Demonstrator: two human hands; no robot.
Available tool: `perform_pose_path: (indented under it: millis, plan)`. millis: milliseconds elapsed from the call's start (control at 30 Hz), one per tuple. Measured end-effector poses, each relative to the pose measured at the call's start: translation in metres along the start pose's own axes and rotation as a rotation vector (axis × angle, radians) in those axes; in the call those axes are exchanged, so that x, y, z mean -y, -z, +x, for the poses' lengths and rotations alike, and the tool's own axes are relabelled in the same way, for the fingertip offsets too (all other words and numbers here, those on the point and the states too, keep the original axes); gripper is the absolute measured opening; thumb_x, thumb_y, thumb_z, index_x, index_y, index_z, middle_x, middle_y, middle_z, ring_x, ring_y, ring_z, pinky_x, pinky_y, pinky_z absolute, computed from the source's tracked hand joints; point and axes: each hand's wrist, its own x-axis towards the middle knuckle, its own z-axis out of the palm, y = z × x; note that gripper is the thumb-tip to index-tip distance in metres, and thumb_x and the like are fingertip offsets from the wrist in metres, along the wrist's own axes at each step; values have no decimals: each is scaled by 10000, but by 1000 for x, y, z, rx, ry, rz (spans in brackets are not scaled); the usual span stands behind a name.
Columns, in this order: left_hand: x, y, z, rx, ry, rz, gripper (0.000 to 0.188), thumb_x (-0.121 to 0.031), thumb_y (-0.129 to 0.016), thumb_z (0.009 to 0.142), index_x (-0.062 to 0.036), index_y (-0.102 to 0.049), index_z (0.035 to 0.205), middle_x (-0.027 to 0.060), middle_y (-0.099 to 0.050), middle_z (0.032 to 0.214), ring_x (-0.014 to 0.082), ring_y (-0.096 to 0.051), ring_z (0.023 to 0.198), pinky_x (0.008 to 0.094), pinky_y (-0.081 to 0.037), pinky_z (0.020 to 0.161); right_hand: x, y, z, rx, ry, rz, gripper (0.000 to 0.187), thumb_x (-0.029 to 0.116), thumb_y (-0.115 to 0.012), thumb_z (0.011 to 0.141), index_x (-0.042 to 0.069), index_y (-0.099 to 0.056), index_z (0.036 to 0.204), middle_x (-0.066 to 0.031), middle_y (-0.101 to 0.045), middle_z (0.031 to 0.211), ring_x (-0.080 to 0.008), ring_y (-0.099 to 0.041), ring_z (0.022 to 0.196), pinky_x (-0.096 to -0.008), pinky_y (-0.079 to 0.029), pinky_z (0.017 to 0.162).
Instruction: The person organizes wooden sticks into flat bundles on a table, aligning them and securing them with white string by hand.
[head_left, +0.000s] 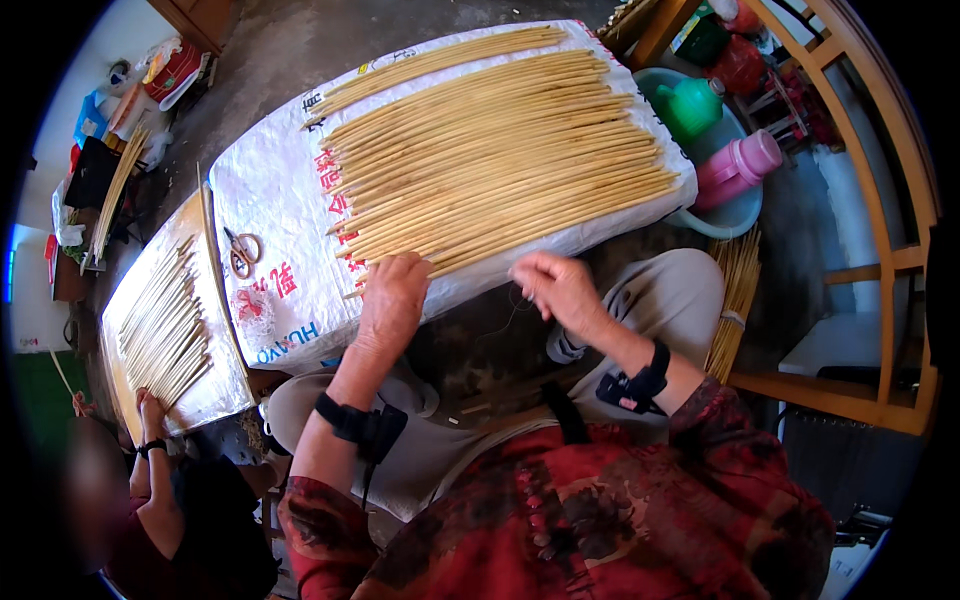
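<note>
A broad row of pale, straw-coloured stalks (500, 150) lies side by side on a white printed woven sheet in front of me. At the near left corner of the row, my left hand (391, 302) has its fingers curled over the end of the nearest stalks; one stalk's tip pokes out to its left. My right hand (562, 290) is raised off the sheet's near edge, fingers pinched together. A thin thread (512, 318) hangs in a loose loop below those fingers, and its far end is hard to follow.
Scissors (241, 254) and a clear bag with red bits (252, 312) lie on the sheet's left. Another person's hand (150, 412) touches stalks on a second table (225, 370). At right are a basin (745, 215) with green and pink containers, a stalk bundle (735, 300) and a wooden frame (885, 300).
</note>
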Motion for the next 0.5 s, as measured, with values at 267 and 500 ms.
perform_pose_path:
  millis: [267,500]
  plan:
    - [-4,-17,2,17,-88,45,196,-92,-505,707,-46,-533,895,78,-500,878,244,-485,841,358,-381,719,-28,-32,-8,20,-74,109,150,172,-531,837,25,-556,852,-7,-502,614,-27,-419,430,-170,-343,354]
    - [-3,-25,10,16,-58,111,128,-90,-487,673,-60,-504,796,83,-462,778,244,-470,774,350,-380,683,-23,-26,9,-128,125,-135,122,123,-544,815,4,-535,838,-49,-504,634,-110,-489,537,-254,-407,501]
